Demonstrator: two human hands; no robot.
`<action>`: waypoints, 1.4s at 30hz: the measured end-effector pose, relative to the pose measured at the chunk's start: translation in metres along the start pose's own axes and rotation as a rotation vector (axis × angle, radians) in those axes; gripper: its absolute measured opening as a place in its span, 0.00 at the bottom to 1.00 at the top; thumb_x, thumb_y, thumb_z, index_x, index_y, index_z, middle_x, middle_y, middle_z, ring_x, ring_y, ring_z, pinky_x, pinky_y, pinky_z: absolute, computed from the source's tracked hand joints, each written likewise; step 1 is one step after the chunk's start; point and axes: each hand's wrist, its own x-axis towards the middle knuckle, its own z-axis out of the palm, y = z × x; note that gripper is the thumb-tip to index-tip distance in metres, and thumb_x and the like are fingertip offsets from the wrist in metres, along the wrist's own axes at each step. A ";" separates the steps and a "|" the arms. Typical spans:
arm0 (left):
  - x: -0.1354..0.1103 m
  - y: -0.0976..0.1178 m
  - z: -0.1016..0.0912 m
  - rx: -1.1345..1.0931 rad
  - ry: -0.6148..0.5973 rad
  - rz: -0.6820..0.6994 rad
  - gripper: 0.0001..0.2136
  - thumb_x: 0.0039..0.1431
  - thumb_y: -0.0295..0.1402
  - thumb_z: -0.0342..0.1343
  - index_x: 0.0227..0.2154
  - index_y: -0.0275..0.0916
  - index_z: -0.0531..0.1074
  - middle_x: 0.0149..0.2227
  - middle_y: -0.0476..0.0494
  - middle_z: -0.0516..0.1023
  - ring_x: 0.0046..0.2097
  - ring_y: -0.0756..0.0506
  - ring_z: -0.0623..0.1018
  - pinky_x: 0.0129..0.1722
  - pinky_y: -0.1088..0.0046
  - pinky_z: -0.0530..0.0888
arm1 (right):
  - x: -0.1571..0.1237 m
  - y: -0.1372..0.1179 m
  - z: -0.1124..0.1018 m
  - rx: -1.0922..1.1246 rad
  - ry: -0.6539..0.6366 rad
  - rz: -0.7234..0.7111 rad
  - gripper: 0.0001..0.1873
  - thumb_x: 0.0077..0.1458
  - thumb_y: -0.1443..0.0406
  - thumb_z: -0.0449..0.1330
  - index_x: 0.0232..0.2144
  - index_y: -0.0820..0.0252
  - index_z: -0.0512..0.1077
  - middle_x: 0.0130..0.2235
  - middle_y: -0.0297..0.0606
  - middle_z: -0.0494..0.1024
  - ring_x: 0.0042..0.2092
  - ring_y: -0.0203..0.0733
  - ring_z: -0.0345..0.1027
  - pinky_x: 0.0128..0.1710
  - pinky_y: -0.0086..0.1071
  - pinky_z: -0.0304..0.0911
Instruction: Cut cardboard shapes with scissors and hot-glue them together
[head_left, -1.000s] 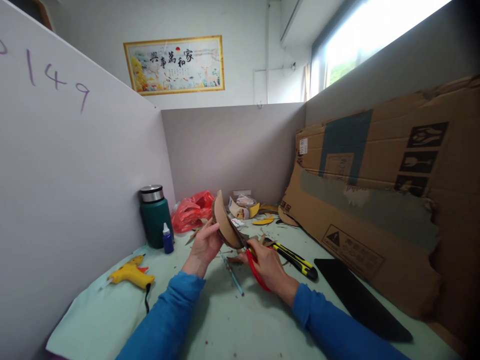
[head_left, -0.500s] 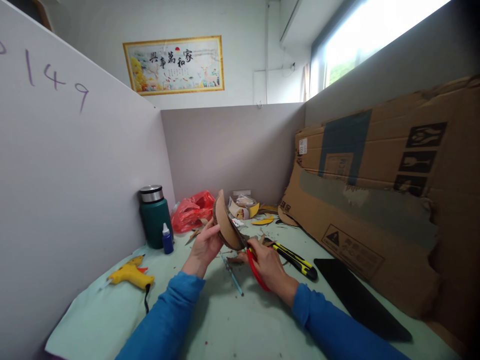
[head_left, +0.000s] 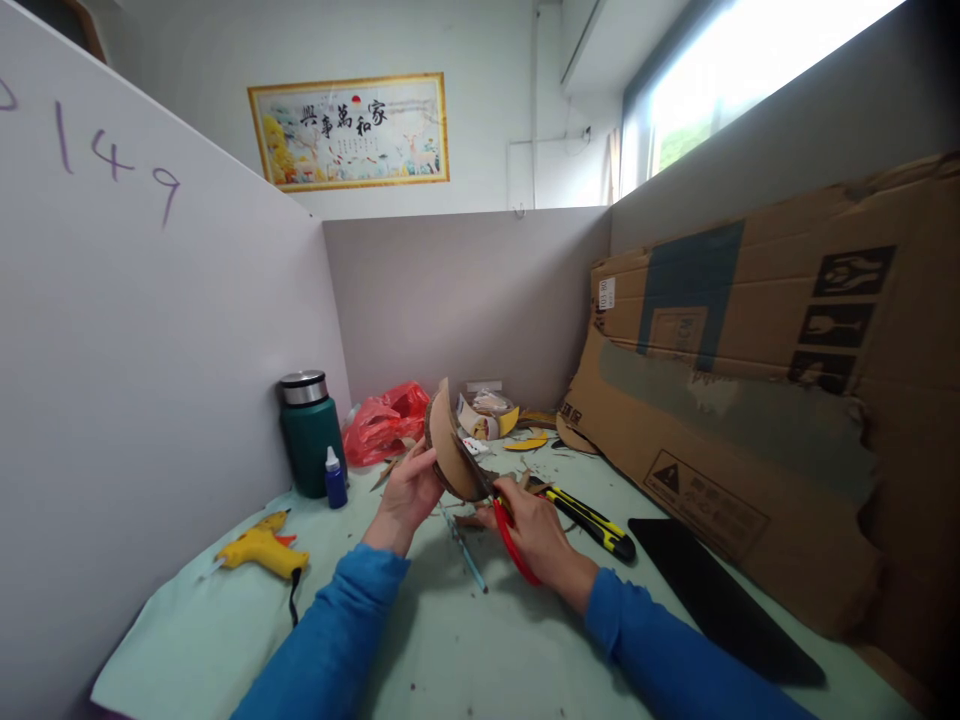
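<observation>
The left hand (head_left: 409, 492) held a curved, brown cardboard piece (head_left: 454, 460) near its left edge, the thumb lying on its pale face and the grip narrow. The piece was raised off the pale green-covered bench (head_left: 465, 660) and tilted, in front of the person. The right hand (head_left: 534, 528) was closed around red-handled scissors (head_left: 513, 548), their dark blades at the lower right edge of the cardboard; how far the blades were parted could not be told.

Beneath the hands a slim light-blue pen (head_left: 472, 566) lay on the bench. Just beside the right hand was a yellow-and-black utility knife (head_left: 592, 522), and farther right a flat, black, pointed strip (head_left: 720, 600). A large brown printed cardboard panel (head_left: 750, 460) leaned on the right. To the left lay a yellow glue gun (head_left: 262, 550), with a small blue bottle with a white cap (head_left: 335, 484) near a dark-green steel-lidded flask (head_left: 304, 445) behind it.
</observation>
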 end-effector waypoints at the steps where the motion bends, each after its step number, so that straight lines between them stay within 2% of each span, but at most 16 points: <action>1: 0.000 0.000 0.000 0.001 0.000 0.001 0.21 0.50 0.23 0.56 0.50 0.35 0.69 0.43 0.39 0.79 0.43 0.41 0.79 0.48 0.63 0.72 | 0.000 0.000 0.000 0.001 -0.002 0.001 0.12 0.60 0.54 0.51 0.37 0.56 0.64 0.33 0.33 0.76 0.33 0.39 0.69 0.30 0.28 0.52; 7: 0.000 -0.002 0.000 0.016 0.006 -0.016 0.24 0.49 0.23 0.57 0.52 0.36 0.68 0.38 0.41 0.80 0.40 0.42 0.79 0.47 0.62 0.72 | 0.001 0.002 0.002 -0.035 0.002 0.034 0.14 0.60 0.53 0.51 0.35 0.56 0.65 0.32 0.34 0.77 0.32 0.40 0.70 0.28 0.28 0.50; 13: -0.001 -0.001 0.002 0.007 -0.003 -0.012 0.23 0.49 0.23 0.57 0.51 0.37 0.68 0.37 0.42 0.80 0.36 0.44 0.79 0.40 0.66 0.74 | 0.002 0.003 0.005 -0.046 0.008 0.037 0.15 0.60 0.51 0.51 0.34 0.57 0.66 0.29 0.34 0.77 0.31 0.39 0.70 0.27 0.28 0.49; 22: 0.000 -0.002 0.000 0.022 -0.008 -0.014 0.22 0.50 0.24 0.57 0.51 0.38 0.69 0.38 0.42 0.80 0.39 0.42 0.79 0.47 0.62 0.71 | 0.002 0.001 0.006 -0.031 0.007 0.047 0.16 0.60 0.51 0.51 0.34 0.57 0.66 0.29 0.34 0.76 0.30 0.39 0.70 0.27 0.28 0.49; 26: 0.000 -0.002 0.001 0.005 0.009 -0.017 0.18 0.50 0.24 0.57 0.46 0.36 0.72 0.39 0.42 0.80 0.39 0.43 0.79 0.43 0.66 0.72 | 0.002 0.001 0.006 -0.019 0.006 0.053 0.17 0.60 0.50 0.50 0.33 0.56 0.66 0.27 0.33 0.76 0.29 0.39 0.69 0.27 0.28 0.48; 31: 0.002 -0.003 0.003 -0.047 0.099 -0.023 0.08 0.52 0.28 0.58 0.36 0.34 0.75 0.37 0.42 0.80 0.38 0.45 0.78 0.41 0.69 0.73 | 0.002 0.001 0.006 -0.035 0.006 0.063 0.17 0.60 0.50 0.51 0.32 0.56 0.66 0.26 0.33 0.75 0.29 0.39 0.69 0.26 0.28 0.48; 36: 0.003 -0.003 0.003 -0.072 0.137 -0.027 0.09 0.53 0.29 0.57 0.38 0.34 0.75 0.38 0.42 0.80 0.40 0.45 0.78 0.46 0.68 0.71 | 0.000 -0.004 0.002 -0.002 0.011 0.049 0.14 0.61 0.53 0.50 0.35 0.56 0.65 0.29 0.34 0.76 0.30 0.39 0.69 0.28 0.28 0.51; 42: 0.002 -0.002 0.003 -0.056 0.130 -0.012 0.06 0.53 0.27 0.57 0.34 0.35 0.75 0.35 0.43 0.80 0.38 0.45 0.78 0.44 0.68 0.71 | -0.001 -0.009 -0.003 -0.016 0.007 0.035 0.11 0.60 0.55 0.51 0.36 0.57 0.64 0.33 0.35 0.77 0.33 0.40 0.70 0.29 0.29 0.53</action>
